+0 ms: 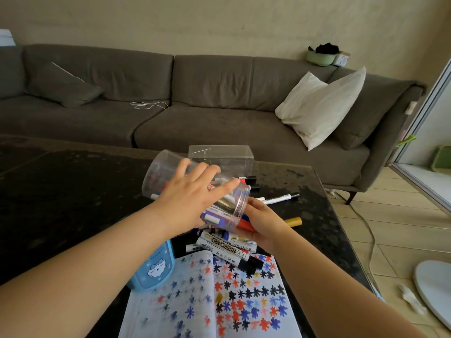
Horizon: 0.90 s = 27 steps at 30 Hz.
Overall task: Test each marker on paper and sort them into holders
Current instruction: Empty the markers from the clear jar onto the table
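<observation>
Markers: a pile of whiteboard markers (229,247) lies on the dark tabletop (73,191), partly over the top edge of the paper. More markers sit inside the tipped jar, and a few lie loose beyond it, among them a white one with a black cap (280,199) and a yellow one (294,221).
Jar: a clear round plastic jar (168,174) is tilted on its side above the pile, its open mouth facing the right hand.
Left hand: the left hand (192,198) lies across the top of the jar, fingers spread and bent over its side, holding it.
Right hand: the right hand (263,225) is at the jar's mouth, palm turned up under the rim, fingers relaxed; a red marker (245,225) rests against it.
Paper: an open notebook (219,301) lies nearest the camera, covered in small red, blue, black and yellow star marks.
Other holders: a clear rectangular box (227,157) stands behind the jar; a blue case with a cartoon face (156,267) stands just left of the notebook.
Surroundings: a grey sofa (195,93) with a white pillow (319,106) is behind the tabletop.
</observation>
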Available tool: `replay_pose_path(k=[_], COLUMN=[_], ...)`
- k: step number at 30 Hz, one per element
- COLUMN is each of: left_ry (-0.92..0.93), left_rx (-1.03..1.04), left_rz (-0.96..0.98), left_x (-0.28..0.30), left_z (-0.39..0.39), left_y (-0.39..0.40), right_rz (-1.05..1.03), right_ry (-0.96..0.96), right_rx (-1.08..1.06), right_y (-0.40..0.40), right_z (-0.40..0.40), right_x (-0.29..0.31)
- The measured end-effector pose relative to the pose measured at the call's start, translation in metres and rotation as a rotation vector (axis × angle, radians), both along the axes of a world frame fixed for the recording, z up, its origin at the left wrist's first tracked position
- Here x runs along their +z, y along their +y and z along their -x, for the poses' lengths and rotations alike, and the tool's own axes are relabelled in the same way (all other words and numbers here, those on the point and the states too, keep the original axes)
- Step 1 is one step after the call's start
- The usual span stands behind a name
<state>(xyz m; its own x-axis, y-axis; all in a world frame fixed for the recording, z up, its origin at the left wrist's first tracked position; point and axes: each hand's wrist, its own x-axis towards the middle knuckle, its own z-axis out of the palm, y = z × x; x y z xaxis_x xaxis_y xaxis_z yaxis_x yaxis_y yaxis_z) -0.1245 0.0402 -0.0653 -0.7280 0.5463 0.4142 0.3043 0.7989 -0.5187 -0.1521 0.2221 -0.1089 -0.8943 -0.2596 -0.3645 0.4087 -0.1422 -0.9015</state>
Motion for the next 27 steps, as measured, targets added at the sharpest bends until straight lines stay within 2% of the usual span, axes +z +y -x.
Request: replay_pose_path(k=[7, 10, 13, 17, 20, 24, 27], left_ry=[0.020, -0.025, -0.116, -0.132, -0.139, -0.156, -0.182], left_rx=[0.141, 0.215, 0.328, 0.439, 0.411, 0.372, 0.345], left_rz=[-0.065, -0.107, -0.119, -0.285, -0.344, -0.396, -0.390], left_x=[0.001, 0.007, 0.012, 0.017, 0.017, 0.014, 0.014], left_z=[0.006, 0.003, -0.001, 0.001, 0.002, 0.000, -0.002], left_y=[-0.015, -0.023, -0.026, -0.035, -0.037, -0.030, -0.027], right_rz=[-0.091, -0.181, -0.381, -0.608, -0.861, -1.139, -1.298], right_ry=[-0.017, 0.008, 0.095, 0.205, 0.391, 0.648, 0.582], right_rx=[-0.094, -0.098, -0.072, 0.074, 0.193, 0.226, 0.294], right_y=[0.011, 0.022, 0.031, 0.037, 0.034, 0.027, 0.025], right_z=[0.004, 0.008, 0.014, 0.017, 0.020, 0.018, 0.016], right_x=[0.003, 0.006, 0.006, 0.007, 0.005, -0.010, -0.018])
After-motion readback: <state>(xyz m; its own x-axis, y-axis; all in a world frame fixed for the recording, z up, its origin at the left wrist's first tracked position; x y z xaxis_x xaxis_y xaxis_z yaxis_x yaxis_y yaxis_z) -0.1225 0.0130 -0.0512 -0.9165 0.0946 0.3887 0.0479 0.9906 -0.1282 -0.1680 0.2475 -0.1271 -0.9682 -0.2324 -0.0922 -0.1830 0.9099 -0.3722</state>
